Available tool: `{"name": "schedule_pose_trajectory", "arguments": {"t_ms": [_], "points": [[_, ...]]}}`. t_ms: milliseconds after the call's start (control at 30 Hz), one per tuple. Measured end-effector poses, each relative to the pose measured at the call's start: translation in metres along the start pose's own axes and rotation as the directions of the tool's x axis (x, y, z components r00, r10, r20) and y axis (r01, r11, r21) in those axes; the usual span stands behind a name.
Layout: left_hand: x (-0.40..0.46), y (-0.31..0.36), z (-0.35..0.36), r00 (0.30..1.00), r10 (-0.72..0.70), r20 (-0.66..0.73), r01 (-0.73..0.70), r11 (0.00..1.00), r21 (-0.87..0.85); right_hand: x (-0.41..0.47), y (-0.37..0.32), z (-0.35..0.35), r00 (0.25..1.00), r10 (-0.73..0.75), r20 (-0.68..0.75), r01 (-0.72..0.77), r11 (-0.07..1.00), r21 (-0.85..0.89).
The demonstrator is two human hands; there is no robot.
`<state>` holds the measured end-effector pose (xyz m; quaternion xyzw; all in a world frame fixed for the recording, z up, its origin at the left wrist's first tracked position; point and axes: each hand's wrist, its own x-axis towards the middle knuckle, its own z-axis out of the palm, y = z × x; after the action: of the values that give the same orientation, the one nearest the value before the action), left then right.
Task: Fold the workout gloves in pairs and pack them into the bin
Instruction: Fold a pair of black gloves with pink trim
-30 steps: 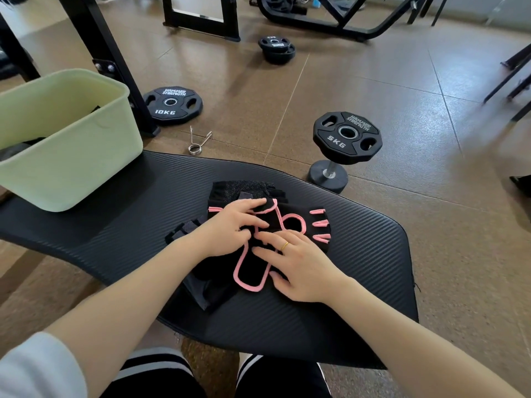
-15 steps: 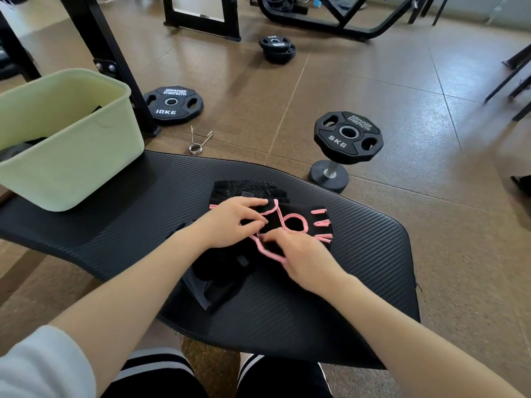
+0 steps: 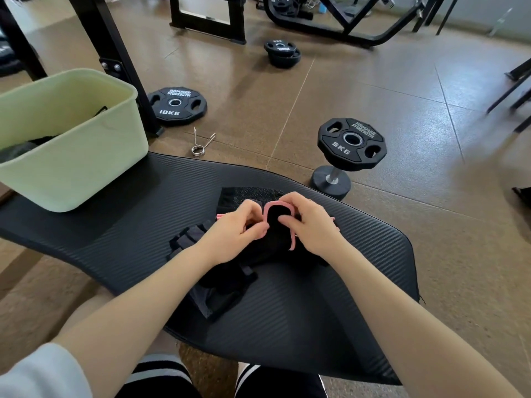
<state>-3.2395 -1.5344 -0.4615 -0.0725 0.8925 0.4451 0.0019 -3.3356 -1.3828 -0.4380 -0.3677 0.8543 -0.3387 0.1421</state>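
Both hands, left (image 3: 240,231) and right (image 3: 309,225), pinch the pink-trimmed glove pair (image 3: 277,228) between them; bin (image 3: 86,168) lies far-left, nearer left hand.

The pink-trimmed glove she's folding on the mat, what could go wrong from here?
The pink-trimmed glove is pinched only at its raised edge by the left hand and right hand, so the fold may spring open on the way to the green bin.

Loose black gloves lie under and beside it on the mat; one could be dragged along or mispaired.

The bin sits off to the left, so the carry crosses open mat.
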Motion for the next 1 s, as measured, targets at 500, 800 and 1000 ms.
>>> {"name": "schedule_pose_trajectory", "arguments": {"t_ms": [500, 800, 1000], "points": [[0.001, -0.014, 0.015, 0.974, 0.187, -0.129, -0.140, 0.940, 0.311, 0.002, 0.023, 0.034, 0.978, 0.065, -0.196, -0.079, 0.995, -0.064], [0.020, -0.006, -0.003, 0.996, 0.039, 0.079, -0.076, 0.832, 0.549, 0.003, 0.025, 0.034, 0.981, -0.120, -0.152, -0.012, 0.746, -0.666], [0.018, 0.005, -0.004, 0.997, -0.013, 0.071, -0.033, 0.794, 0.607, 0.001, 0.023, 0.025, 0.999, -0.021, -0.035, 0.001, 0.863, -0.505]]}}
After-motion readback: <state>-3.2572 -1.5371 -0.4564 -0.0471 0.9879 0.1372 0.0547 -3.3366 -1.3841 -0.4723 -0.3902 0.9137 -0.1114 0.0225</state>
